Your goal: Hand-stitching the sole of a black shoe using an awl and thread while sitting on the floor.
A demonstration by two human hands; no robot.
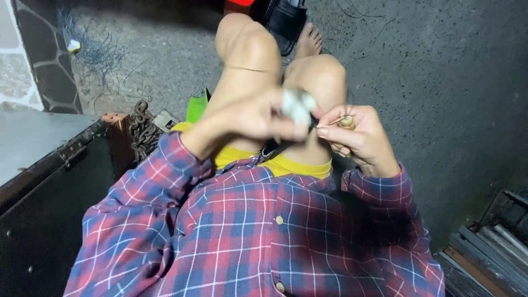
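White wad (298, 104) pinched by left hand (253, 118); right hand (357, 137) curled around wooden-handled tool (345, 121).

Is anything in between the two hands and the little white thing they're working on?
Nothing visible. The left hand already pinches the white piece, and the right hand, holding a small brass-coloured tool, meets it above the knees.

Rough grey concrete floor (440, 82). Directly on it: rusty chain (142, 129), tangled wire (93, 55), black sandal (283, 22), bare foot (309, 39), planks (484, 258) bottom right.
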